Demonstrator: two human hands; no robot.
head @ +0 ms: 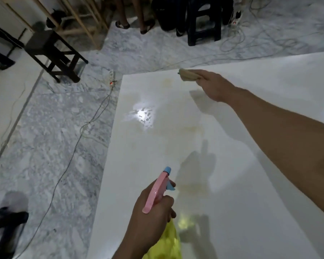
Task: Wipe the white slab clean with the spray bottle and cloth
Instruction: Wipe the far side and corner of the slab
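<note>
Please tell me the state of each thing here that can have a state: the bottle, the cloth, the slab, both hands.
spray bottle: held, nozzle forward
cloth: folded, gripped, at the slab's far edge
white slab: wet patch, faint yellowish stains
left hand: closed on bottle
right hand: closed on cloth

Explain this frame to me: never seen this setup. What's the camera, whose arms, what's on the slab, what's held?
There is no robot here. A person wears a wide-angle camera on the head, so this single view looks forward and down at their own two bare arms.

The big pale surface is the white slab, lying over a marbled floor. It shows faint yellowish stains and a wet, shiny patch reflecting a lamp.

The left hand has its grip closed on a spray bottle with a pink and blue head and yellow body, nozzle pointing across the slab. The right hand reaches to the far edge, gripping a folded tan cloth.

Stools, cables and power strips lie on the floor beyond.
</note>
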